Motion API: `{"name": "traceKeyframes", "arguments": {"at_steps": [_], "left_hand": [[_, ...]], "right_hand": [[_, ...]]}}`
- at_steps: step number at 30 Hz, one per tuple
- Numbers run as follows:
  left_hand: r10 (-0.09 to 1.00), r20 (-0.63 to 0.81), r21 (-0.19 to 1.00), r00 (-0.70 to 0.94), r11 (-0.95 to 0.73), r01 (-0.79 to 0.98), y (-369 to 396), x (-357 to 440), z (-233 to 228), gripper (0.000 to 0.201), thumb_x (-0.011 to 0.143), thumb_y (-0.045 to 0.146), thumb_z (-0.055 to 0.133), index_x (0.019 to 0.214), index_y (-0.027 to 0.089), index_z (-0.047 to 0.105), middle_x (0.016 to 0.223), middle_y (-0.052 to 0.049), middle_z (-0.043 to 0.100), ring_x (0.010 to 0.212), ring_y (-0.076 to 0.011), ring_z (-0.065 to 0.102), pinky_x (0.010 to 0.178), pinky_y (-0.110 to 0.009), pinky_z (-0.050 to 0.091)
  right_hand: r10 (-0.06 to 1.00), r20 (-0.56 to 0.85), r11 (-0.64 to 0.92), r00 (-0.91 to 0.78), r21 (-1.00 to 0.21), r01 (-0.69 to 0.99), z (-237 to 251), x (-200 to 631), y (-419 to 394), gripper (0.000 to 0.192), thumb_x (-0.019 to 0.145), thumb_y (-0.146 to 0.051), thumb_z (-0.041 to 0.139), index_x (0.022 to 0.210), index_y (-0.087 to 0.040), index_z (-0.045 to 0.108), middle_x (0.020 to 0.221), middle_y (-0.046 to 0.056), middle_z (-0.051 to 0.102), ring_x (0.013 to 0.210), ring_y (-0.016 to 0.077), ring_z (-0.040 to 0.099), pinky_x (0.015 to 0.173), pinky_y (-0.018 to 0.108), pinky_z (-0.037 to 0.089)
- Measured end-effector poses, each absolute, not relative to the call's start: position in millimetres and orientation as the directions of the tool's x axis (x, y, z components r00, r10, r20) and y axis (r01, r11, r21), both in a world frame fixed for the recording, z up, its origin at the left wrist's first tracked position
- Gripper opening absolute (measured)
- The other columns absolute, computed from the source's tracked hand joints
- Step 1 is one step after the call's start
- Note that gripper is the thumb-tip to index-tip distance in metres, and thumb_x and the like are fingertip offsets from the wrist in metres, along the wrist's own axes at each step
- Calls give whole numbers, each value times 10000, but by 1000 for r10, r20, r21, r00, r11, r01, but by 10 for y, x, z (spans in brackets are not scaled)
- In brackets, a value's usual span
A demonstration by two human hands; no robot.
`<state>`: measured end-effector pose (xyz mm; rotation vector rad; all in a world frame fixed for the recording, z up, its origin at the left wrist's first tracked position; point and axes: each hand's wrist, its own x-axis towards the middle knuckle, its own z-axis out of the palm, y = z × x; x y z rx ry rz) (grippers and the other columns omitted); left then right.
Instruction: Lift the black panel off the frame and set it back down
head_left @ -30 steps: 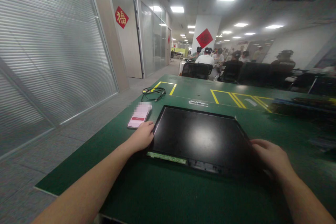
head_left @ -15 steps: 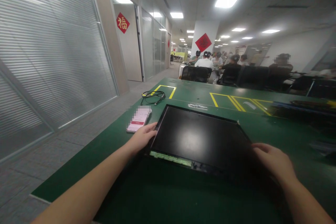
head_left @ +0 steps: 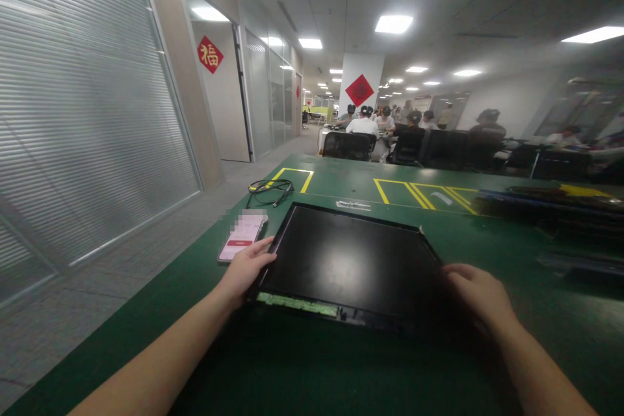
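Observation:
A black flat display panel (head_left: pixel 344 260) with a dark glossy screen lies face up before me, a green circuit strip (head_left: pixel 297 303) showing along its near edge. At its left edge is my left hand (head_left: pixel 247 270), closed on the frame with the thumb on top. My right hand (head_left: pixel 480 292) grips the opposite edge, its fingertips partly hidden in shadow under the panel. A phone (head_left: pixel 242 237) with a pinkish, partly blurred screen rests on the green table (head_left: pixel 160 315), just beyond my left hand.
A coiled black cable (head_left: pixel 270 187) lies past the phone. Yellow tape outlines (head_left: pixel 407 188) and a pale label strip (head_left: pixel 353 206) mark the tabletop. Dark stacked parts (head_left: pixel 531 201) sit at the right. Beyond the far edge are black chairs (head_left: pixel 346 145) and several seated people.
The view has swung slightly right and up, so the scene appears further left and lower. Both hands keep their grip on the panel's sides.

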<state>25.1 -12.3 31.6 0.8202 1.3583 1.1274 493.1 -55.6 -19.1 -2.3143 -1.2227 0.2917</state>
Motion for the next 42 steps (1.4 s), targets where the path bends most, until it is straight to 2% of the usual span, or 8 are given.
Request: {"name": "traceKeyframes", "arguments": {"at_steps": [9, 15, 19, 22, 27, 34, 42], "left_hand": [[911, -398, 899, -112, 364, -243, -119, 267, 356, 562, 963, 39, 594, 1506, 175, 548, 666, -32, 785, 451, -178, 706, 422, -223, 552], [912, -396, 888, -110, 349, -299, -85, 259, 287, 524, 973, 105, 619, 1491, 165, 563, 702, -60, 793, 515, -196, 741, 476, -238, 578], [930, -362, 894, -62, 328, -305, -55, 225, 221, 601, 932, 142, 702, 1508, 171, 532, 755, -61, 804, 573, -201, 764, 523, -242, 594], [936, -350, 901, -42, 324, -290, -47, 203, 186, 658, 910, 152, 732, 1526, 171, 499, 719, -44, 790, 570, -203, 760, 532, -246, 597], [944, -331, 916, -2, 321, -242, -69, 188, 190, 883, 835, 143, 801, 1601, 276, 382, 631, 22, 744, 452, -196, 702, 446, -247, 554], [930, -356, 905, 95, 368, -215, -99, 179, 294, 739, 816, 128, 811, 1495, 211, 532, 758, -54, 817, 577, -249, 776, 522, -313, 632], [923, -378, 910, 68, 384, -157, -124, 200, 368, 502, 844, 177, 812, 1333, 166, 698, 893, -101, 852, 773, -252, 821, 593, -264, 632]], "right_hand": [[826, 39, -452, 563, -551, 702, -202, 4921, -554, 390, 797, -394, 523, 984, -263, 840, 1025, 59, 804, 955, 272, 710, 737, 343, 498], [816, 38, -459, 577, -563, 687, -142, 4855, -575, 354, 796, -376, 546, 952, -264, 844, 1003, 53, 809, 947, 265, 712, 756, 340, 502], [823, 42, -441, 567, -582, 683, -147, 4855, -585, 337, 790, -373, 560, 941, -272, 844, 981, 46, 811, 921, 258, 718, 733, 333, 506], [823, 38, -442, 567, -583, 681, -169, 4875, -579, 341, 798, -365, 548, 944, -274, 843, 1003, 44, 811, 935, 259, 718, 731, 335, 511], [823, 29, -447, 567, -582, 679, -206, 4905, -554, 350, 806, -375, 540, 955, -275, 840, 1005, 46, 808, 911, 256, 718, 716, 335, 512], [818, 52, -448, 573, -567, 691, -205, 4894, -554, 335, 802, -355, 542, 946, -284, 837, 996, 40, 811, 933, 254, 718, 743, 326, 498], [820, 50, -446, 570, -568, 692, -165, 4866, -574, 338, 790, -377, 546, 927, -282, 839, 970, 44, 810, 906, 257, 719, 697, 328, 502]]}}
